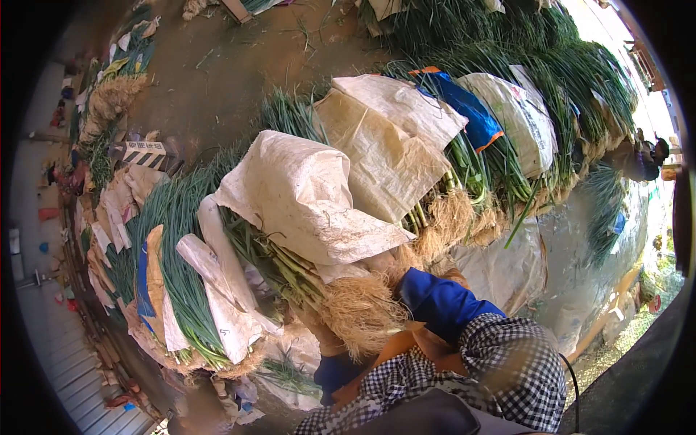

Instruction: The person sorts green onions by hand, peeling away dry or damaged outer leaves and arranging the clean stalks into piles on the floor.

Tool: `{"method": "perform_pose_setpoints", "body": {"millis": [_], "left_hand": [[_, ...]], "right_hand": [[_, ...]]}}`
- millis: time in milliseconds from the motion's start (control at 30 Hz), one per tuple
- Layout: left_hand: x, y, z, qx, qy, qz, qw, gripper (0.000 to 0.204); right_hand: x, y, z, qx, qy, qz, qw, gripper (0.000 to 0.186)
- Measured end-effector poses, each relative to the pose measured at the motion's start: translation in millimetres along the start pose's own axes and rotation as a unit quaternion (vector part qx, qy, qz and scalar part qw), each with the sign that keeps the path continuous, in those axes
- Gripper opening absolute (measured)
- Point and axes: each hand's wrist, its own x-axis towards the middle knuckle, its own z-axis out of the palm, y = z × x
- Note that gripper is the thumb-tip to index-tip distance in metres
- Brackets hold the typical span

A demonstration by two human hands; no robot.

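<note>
A leafy bundle of long green onions [291, 279] with pale, bushy roots [362, 310] lies just in front of me, its upper part under a crumpled off-white sack [290, 199]. My left hand [323, 335], below a dark blue sleeve, reaches up under the root end; its fingers are hidden behind the roots. My right hand [388, 268], at the end of a bright blue sleeve, is at the right side of the same bundle, touching it where sack and roots meet, with its fingers mostly hidden. More covered bundles [449, 203] adjoin it on the right.
Onion rows with sacks [181, 275] line the left and far right [580, 87]. A pale plastic sheet [500, 268] lies at right. A striped sign [145, 154] stands behind the left row on the brown floor [203, 80]. What seems another person [641, 159] is at the right edge.
</note>
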Motion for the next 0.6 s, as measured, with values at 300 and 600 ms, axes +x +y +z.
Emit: {"method": "perform_pose_setpoints", "body": {"millis": [300, 600], "left_hand": [[-63.6, -126.6, 148.1, 0.608, -0.183, 0.271, 0.723, 0.063], [-14.0, -251.0, 213.2, 0.479, -0.139, -0.048, 0.865, 0.057]], "right_hand": [[-48.6, 31.9, -254.3, 0.011, 0.106, 0.033, 0.994, 0.056], [-27.7, -15.7, -343.6, -0.138, 0.212, -0.056, 0.966, 0.057]]}}
